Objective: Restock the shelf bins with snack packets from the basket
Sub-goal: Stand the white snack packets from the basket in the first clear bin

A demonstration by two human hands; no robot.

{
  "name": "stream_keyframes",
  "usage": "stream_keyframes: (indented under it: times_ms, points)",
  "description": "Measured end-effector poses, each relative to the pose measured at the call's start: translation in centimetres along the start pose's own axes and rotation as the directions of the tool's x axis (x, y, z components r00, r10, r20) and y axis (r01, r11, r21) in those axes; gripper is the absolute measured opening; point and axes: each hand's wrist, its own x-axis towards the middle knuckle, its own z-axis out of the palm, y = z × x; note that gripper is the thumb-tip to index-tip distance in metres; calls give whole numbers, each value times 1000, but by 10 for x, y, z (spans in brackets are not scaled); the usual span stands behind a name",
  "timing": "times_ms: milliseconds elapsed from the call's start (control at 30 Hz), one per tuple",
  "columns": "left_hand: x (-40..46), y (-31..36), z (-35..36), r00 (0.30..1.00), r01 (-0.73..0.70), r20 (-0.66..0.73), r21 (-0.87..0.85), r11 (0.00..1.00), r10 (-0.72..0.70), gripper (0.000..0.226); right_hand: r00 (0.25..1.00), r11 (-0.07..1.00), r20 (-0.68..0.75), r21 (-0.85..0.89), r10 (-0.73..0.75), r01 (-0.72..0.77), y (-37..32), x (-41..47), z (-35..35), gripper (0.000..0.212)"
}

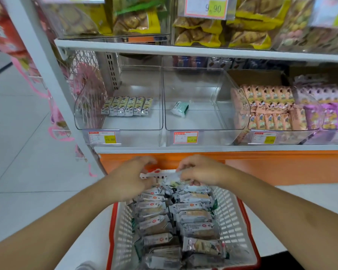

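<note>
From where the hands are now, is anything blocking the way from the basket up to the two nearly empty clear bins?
Nothing visible does. Both hands are at the basket's far end; the bins above are open-topped.

Two bare forearms entered from the lower corners, ending in the left hand (132,177) and right hand (200,172). No sleeves, rings or wristbands were visible (both arms uncovered to the frame edge).

The top price tag (206,6) read "9.90". The left bin's tag (102,137) read "15.80". The other tags' print was too small to read.
</note>
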Motion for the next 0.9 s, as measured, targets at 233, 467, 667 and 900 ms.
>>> stream_keyframes:
  times_ms: [233,467,667,900]
  points:
    - [-18,42,-25,978,-176,-120,-13,984,173,42,988,943,-88,298,-128,148,-51,-9,-10,24]
    - [-22,38,-38,989,-142,-79,-209,968,128,93,958,910,-282,382,-54,164,-59,5,-2,36]
    - [-18,33,-45,958,-197,-231,-93,976,172,95,958,777,-282,593,-45,211,-68,22,4,37]
    - [-8,25,-56,891,-198,-432,-97,975,138,65,905,761,-410,551,-111,343,-82,18,-13,25]
